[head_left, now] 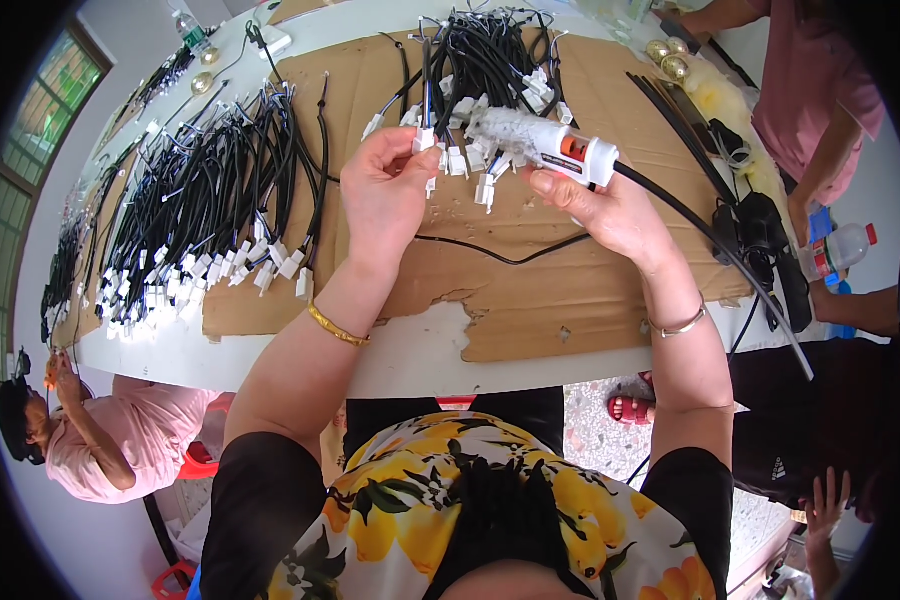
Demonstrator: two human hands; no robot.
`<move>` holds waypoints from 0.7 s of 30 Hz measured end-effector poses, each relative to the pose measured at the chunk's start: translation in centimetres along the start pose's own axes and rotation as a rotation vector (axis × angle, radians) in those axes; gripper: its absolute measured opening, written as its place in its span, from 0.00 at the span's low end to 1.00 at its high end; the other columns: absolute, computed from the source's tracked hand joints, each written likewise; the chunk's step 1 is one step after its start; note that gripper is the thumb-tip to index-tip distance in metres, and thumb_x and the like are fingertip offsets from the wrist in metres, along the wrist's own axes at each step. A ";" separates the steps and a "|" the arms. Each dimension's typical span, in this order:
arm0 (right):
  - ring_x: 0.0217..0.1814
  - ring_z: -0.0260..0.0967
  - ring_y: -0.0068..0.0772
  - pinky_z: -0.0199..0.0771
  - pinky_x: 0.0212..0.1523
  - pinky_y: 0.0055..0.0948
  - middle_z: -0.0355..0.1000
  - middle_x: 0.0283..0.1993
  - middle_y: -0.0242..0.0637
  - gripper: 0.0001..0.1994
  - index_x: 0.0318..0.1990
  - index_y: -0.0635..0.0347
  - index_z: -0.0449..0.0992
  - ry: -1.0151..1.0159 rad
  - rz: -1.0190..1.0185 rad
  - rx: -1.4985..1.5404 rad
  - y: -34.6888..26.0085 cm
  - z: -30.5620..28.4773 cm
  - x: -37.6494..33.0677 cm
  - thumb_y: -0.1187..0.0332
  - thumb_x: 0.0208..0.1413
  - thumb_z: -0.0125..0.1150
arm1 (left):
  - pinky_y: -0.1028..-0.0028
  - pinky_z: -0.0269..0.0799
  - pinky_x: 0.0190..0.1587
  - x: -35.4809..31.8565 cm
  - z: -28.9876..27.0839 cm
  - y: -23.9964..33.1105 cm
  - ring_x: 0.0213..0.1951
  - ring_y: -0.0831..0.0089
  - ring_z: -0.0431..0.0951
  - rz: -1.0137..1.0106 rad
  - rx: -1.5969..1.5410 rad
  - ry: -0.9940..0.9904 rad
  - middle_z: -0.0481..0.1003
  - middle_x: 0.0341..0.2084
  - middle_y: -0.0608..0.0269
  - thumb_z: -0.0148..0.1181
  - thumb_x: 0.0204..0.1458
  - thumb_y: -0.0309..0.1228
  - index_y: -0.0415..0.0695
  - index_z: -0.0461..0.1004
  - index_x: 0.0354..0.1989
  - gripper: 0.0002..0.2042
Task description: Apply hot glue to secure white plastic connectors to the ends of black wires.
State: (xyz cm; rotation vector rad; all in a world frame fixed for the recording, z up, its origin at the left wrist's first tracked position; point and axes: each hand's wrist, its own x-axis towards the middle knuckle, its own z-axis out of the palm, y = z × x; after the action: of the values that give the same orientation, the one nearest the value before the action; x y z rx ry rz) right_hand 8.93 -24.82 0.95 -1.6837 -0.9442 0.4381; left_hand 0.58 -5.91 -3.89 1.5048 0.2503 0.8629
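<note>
My left hand (pixel 385 195) pinches a small white plug connector (pixel 425 140) between thumb and fingertips; a thin wire rises from it. Wrapped round a white glue gun (pixel 592 157) is my right hand (pixel 610 215). The gun's front end, crusted with greyish residue, points left toward the held connector, with a gap between them. An orange part shows on its body, and a long dark flexible strand (pixel 710 235) trails from its back end. Just beyond both hands lies a bundle of black cables (pixel 485 60) with white connectors, partly hidden behind the gun.
A larger pile of black cables (pixel 205 190) covers the table's left side. Brown cardboard (pixel 560 310) lies under my hands. At right are black adapters (pixel 760 225), a plastic bottle (pixel 840 250) and a person in pink (pixel 820 90). Another person (pixel 135 440) sits at lower left.
</note>
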 end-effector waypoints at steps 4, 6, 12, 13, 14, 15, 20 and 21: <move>0.35 0.65 0.22 0.66 0.37 0.22 0.71 0.33 0.33 0.19 0.41 0.65 0.69 0.198 -0.157 -0.214 0.2 -0.1 0.2 0.61 0.47 0.61 | 0.83 0.69 0.28 -0.1 0.4 0.5 0.24 0.79 0.73 -0.064 -0.131 0.044 0.74 0.25 0.60 0.56 0.44 0.18 0.34 0.68 0.36 0.09; 0.33 0.67 0.24 0.67 0.35 0.24 0.71 0.31 0.38 0.18 0.39 0.66 0.69 0.257 -0.159 -0.349 0.3 0.0 0.3 0.62 0.46 0.62 | 0.82 0.70 0.28 -0.3 0.5 0.6 0.24 0.78 0.73 -0.094 -0.148 0.035 0.74 0.25 0.60 0.56 0.45 0.18 0.34 0.67 0.36 0.09; 0.26 0.66 0.48 0.66 0.25 0.34 0.67 0.26 0.48 0.15 0.31 0.66 0.67 0.523 -0.409 -0.675 1.3 -0.2 1.1 0.66 0.41 0.65 | 0.80 0.72 0.29 -0.7 0.9 1.6 0.25 0.76 0.74 -0.113 -0.164 -0.098 0.72 0.25 0.58 0.54 0.46 0.18 0.35 0.65 0.33 0.06; 0.26 0.64 0.50 0.65 0.25 0.36 0.65 0.25 0.47 0.15 0.30 0.65 0.66 0.552 -0.441 -0.688 1.6 -0.2 1.2 0.68 0.40 0.65 | 0.80 0.72 0.29 -0.9 1.0 1.8 0.25 0.76 0.74 -0.081 -0.187 -0.141 0.72 0.25 0.58 0.53 0.47 0.18 0.35 0.65 0.32 0.05; 0.26 0.64 0.50 0.65 0.25 0.36 0.65 0.25 0.47 0.15 0.30 0.65 0.66 0.556 -0.438 -0.690 1.6 -0.2 1.1 0.68 0.40 0.65 | 0.80 0.72 0.29 -1.1 1.2 1.6 0.25 0.76 0.74 -0.082 -0.189 -0.146 0.72 0.25 0.58 0.53 0.47 0.18 0.35 0.65 0.32 0.05; 0.26 0.64 0.50 0.65 0.25 0.37 0.65 0.25 0.47 0.15 0.30 0.65 0.65 0.569 -0.452 -0.722 1.4 -0.2 1.2 0.68 0.40 0.65 | 0.80 0.72 0.29 -1.3 1.1 1.5 0.25 0.75 0.75 -0.027 -0.179 -0.210 0.71 0.26 0.59 0.52 0.47 0.18 0.35 0.66 0.31 0.04; 0.28 0.64 0.53 0.66 0.26 0.40 0.64 0.30 0.48 0.18 0.34 0.65 0.63 0.607 -0.487 -0.855 1.5 -0.2 1.5 0.70 0.38 0.65 | 0.80 0.72 0.31 -3.2 1.9 2.0 0.28 0.75 0.75 0.024 -0.139 -0.403 0.69 0.28 0.63 0.49 0.49 0.19 0.35 0.70 0.31 0.03; 0.29 0.65 0.53 0.67 0.27 0.41 0.63 0.32 0.49 0.18 0.35 0.65 0.63 0.612 -0.505 -0.920 1.6 -0.4 1.7 0.70 0.39 0.64 | 0.81 0.72 0.32 -3.6 2.4 2.5 0.28 0.76 0.74 -0.035 -0.161 -0.413 0.68 0.27 0.63 0.49 0.49 0.19 0.34 0.71 0.32 0.04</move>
State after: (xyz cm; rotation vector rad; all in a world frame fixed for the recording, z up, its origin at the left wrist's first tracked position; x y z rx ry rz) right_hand 10.80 -23.89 -0.16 -2.0671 -1.1094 -0.9415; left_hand -1.28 -10.42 -2.60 1.4846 -0.0947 0.5150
